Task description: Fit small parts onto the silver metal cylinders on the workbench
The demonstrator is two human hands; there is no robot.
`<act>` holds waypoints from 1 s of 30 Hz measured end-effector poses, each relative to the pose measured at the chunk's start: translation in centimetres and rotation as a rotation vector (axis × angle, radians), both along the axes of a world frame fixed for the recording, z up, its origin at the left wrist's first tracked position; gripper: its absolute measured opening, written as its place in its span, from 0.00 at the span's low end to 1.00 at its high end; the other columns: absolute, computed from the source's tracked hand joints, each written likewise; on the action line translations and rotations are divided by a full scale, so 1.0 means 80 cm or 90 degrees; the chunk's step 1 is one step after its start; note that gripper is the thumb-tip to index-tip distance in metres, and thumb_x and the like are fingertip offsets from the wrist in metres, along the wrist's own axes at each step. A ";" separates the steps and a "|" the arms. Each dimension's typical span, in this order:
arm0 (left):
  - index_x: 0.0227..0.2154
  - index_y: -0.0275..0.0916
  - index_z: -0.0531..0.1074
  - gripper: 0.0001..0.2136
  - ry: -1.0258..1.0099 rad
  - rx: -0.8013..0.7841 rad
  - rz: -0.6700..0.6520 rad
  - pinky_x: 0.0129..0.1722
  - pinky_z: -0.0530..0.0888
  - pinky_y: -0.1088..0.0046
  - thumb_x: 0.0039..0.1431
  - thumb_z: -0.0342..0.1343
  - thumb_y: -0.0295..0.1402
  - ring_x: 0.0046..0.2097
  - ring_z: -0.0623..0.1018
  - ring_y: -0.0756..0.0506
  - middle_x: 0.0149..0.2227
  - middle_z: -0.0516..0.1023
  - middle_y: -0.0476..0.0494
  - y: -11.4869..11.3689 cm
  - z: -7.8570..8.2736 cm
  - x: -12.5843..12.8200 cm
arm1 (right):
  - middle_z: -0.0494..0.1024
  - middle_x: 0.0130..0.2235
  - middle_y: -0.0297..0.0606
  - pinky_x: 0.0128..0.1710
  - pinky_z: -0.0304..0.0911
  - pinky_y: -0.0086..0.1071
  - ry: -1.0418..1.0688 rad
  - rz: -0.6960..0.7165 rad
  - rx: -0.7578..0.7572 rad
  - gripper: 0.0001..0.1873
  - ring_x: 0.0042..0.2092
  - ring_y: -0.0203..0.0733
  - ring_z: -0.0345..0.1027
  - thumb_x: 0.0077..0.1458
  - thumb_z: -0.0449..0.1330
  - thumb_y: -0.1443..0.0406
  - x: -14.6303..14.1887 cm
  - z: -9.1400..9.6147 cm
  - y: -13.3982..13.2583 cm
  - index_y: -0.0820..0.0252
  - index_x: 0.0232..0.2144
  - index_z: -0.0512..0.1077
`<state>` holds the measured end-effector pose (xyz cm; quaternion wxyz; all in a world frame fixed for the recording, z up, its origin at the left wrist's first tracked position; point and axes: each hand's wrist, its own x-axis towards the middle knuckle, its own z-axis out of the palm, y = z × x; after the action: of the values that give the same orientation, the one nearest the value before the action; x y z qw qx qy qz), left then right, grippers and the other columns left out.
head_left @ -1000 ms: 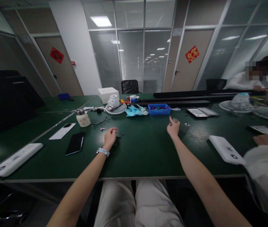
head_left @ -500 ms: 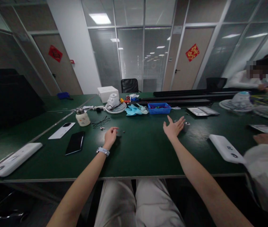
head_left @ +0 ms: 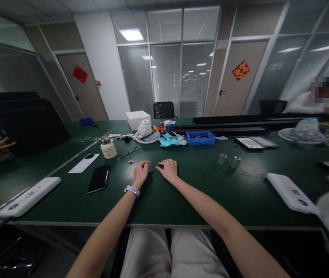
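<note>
My left hand (head_left: pixel 141 173), with a watch (head_left: pixel 132 190) on its wrist, rests low over the green table (head_left: pixel 193 200). Its fingers are curled inward, and what they hold, if anything, is hidden. Facing it across a small gap is my right hand (head_left: pixel 168 170), thumb apart from the bent fingers and nothing visible in it. A white earbud (head_left: pixel 131 161) and folded eyeglasses (head_left: pixel 129 153) lie just left of and beyond my left hand. Two short silvery cylinders (head_left: pixel 222 158) stand upright to the right of my right hand.
On the left are a black phone (head_left: pixel 98 178), a white phone (head_left: pixel 83 163), a bottle (head_left: pixel 108 150) and a white device (head_left: pixel 30 197). Behind lie fan parts (head_left: pixel 147 136), blue blades (head_left: pixel 172 139) and a blue tray (head_left: pixel 200 139). Another white device (head_left: pixel 292 192) lies right. Other people sit at both sides.
My right hand has moved left from beside the cylinders to near my left hand, and the cylinders now show fully. The view has shifted slightly. A co-worker's hand shows more at the left.
</note>
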<state>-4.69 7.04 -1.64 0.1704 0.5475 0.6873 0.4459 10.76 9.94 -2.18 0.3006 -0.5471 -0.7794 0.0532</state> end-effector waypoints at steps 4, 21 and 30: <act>0.39 0.39 0.76 0.16 0.006 -0.003 -0.007 0.32 0.66 0.75 0.56 0.44 0.33 0.33 0.75 0.47 0.31 0.79 0.45 -0.001 0.001 0.001 | 0.77 0.44 0.38 0.47 0.53 0.40 -0.026 0.020 0.010 0.13 0.49 0.47 0.61 0.57 0.55 0.56 -0.005 -0.001 0.004 0.51 0.37 0.78; 0.40 0.39 0.76 0.16 0.035 -0.006 -0.014 0.33 0.67 0.74 0.56 0.44 0.33 0.34 0.76 0.46 0.31 0.79 0.44 -0.001 0.000 0.005 | 0.78 0.39 0.45 0.42 0.61 0.36 0.226 -0.272 0.318 0.15 0.42 0.47 0.72 0.59 0.50 0.56 0.298 0.055 0.007 0.60 0.42 0.67; 0.40 0.39 0.76 0.16 0.045 -0.020 0.002 0.32 0.66 0.74 0.56 0.44 0.34 0.33 0.76 0.46 0.32 0.79 0.45 -0.007 0.006 0.005 | 0.79 0.35 0.45 0.42 0.63 0.35 0.268 -0.343 0.337 0.14 0.41 0.46 0.73 0.56 0.52 0.56 0.328 0.040 0.016 0.60 0.37 0.68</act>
<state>-4.26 6.49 -1.15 0.1542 0.5592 0.7005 0.4156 36.98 11.25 1.04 0.5857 -0.6123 -0.5176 -0.1184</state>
